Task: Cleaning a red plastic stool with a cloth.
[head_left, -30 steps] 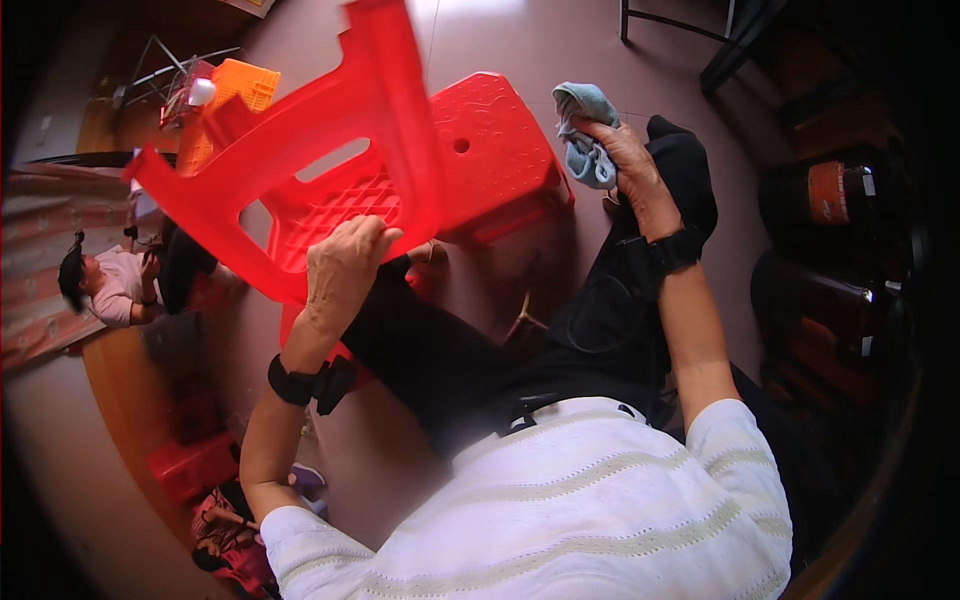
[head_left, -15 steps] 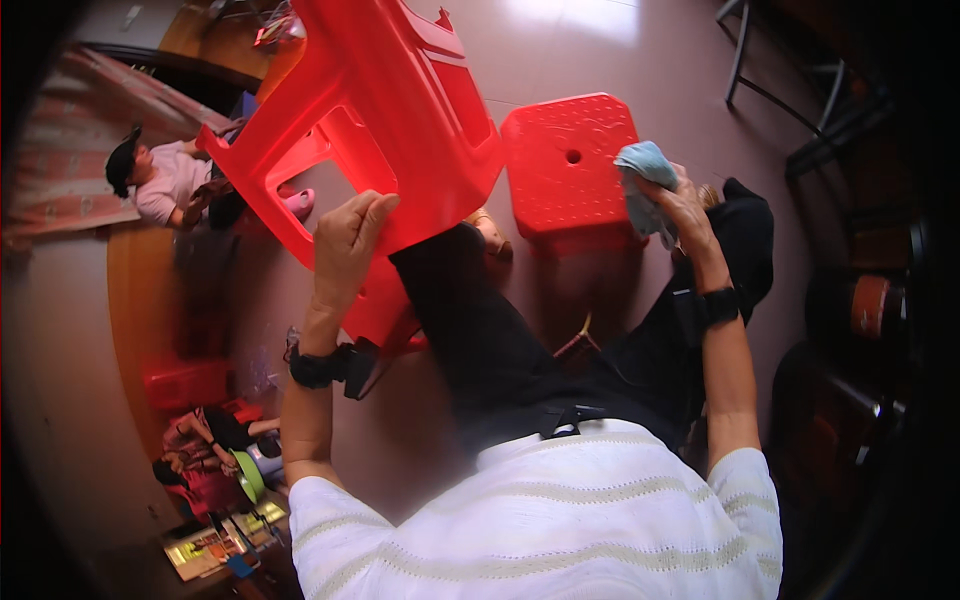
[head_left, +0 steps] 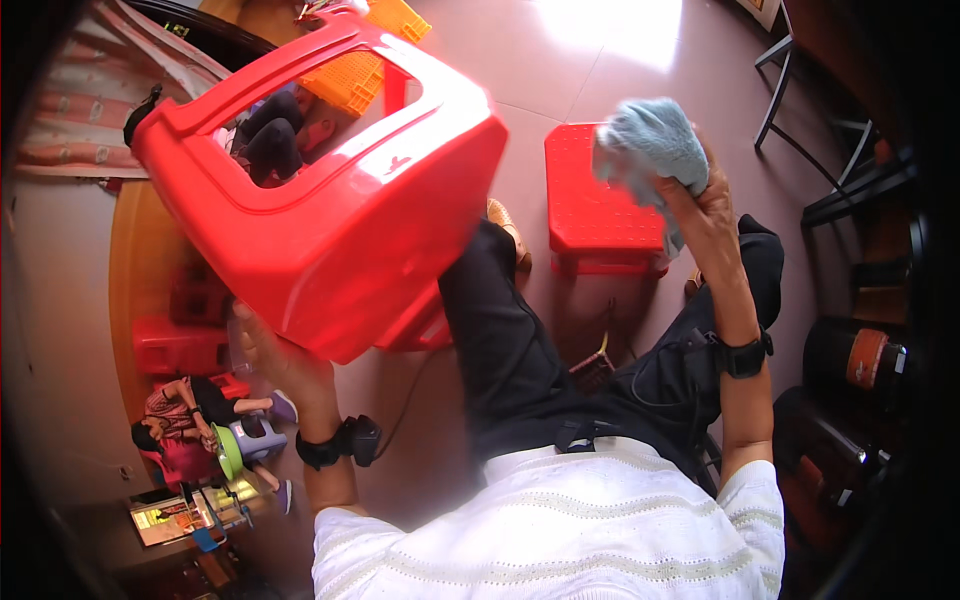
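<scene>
A red plastic stool [head_left: 330, 250] is held up tilted at the left, one of its open sides turned upward. My left hand [head_left: 275, 350] grips its lower left edge, with some fingers hidden behind the plastic. Bunched in my right hand [head_left: 700, 205] is a light blue cloth [head_left: 655, 140], closed in the fingers and apart from the held stool. Below the cloth, a second red stool [head_left: 580, 200] stands upright on the floor in front of me. More red plastic [head_left: 425, 325] shows under the held stool, mostly covered by it.
At the left, a person sits with a green basin [head_left: 228, 452]. Another person is partly hidden behind the held stool, near a yellow crate [head_left: 345, 80]. Dark metal-legged furniture [head_left: 775, 95] stands at the far right. A small basket [head_left: 592, 372] lies between my legs.
The held stool has turned over and tilted, coming nearer to me. My left hand has shifted down and left to its lower edge. My right hand has lifted the cloth slightly.
</scene>
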`<state>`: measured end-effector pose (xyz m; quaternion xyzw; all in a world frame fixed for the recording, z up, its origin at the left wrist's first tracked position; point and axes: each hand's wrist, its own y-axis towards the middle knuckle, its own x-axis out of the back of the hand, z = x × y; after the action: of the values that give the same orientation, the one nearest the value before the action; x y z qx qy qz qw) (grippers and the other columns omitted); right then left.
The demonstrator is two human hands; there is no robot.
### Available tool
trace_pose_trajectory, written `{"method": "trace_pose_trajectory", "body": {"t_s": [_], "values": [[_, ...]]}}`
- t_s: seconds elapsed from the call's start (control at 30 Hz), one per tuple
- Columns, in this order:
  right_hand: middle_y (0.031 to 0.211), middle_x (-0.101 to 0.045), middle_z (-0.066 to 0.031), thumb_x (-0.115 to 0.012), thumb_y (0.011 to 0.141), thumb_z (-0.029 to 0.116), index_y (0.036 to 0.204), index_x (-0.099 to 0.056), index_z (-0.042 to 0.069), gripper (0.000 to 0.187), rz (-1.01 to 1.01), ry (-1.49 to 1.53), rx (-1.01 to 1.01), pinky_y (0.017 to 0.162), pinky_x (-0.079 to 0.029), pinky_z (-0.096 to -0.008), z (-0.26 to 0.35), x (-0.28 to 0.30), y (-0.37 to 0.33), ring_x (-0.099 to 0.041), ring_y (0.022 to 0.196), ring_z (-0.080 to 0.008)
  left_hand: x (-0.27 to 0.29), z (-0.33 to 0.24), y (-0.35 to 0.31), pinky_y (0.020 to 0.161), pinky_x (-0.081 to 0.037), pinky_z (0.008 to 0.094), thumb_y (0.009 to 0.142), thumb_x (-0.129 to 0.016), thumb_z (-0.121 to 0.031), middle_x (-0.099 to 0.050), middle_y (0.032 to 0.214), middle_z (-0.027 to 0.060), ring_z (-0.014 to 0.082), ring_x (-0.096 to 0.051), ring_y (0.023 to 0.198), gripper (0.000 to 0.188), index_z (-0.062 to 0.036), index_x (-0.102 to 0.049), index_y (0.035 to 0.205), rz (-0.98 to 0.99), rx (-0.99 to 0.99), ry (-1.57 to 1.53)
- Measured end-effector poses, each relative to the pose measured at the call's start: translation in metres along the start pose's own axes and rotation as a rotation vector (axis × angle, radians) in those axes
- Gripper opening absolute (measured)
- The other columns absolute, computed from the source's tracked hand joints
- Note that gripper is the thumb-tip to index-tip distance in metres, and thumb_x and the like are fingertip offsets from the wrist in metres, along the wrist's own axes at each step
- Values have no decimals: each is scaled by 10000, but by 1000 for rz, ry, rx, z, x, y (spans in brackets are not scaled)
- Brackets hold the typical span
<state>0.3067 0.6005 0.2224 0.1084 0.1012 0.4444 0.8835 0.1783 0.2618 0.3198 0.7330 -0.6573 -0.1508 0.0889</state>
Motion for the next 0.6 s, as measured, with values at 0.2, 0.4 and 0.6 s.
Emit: {"method": "trace_pose_trajectory", "body": {"t_s": [0.2,0.4,0.6], "values": [[1226,-555,-132,-746,674,117,1245,-520,97,614,345,-169,681,945,-427,-435,107,-116,0,-536,1154,-280,19,41,-20,787,-527,322,938,-541,-358,-578,1103,73,183,-599,955,387,-20,-520,1126,193,-2,191],[1174,-581,-44,-638,786,193,1095,-590,192,312,160,-372,850,976,-379,-436,76,-163,-29,-552,1122,-200,23,63,-31,846,-518,352,937,-539,-332,-548,1189,114,228,-584,1026,440,-12,-457,1227,336,176,3],[1113,-582,-72,-640,756,143,1119,-597,151,366,114,-395,704,997,-359,-449,48,-132,-13,-555,1077,-233,25,76,-20,904,-510,383,935,-538,-306,-518,1275,156,274,-570,1097,516,-3,-393,1328,183,174,-186]]}}
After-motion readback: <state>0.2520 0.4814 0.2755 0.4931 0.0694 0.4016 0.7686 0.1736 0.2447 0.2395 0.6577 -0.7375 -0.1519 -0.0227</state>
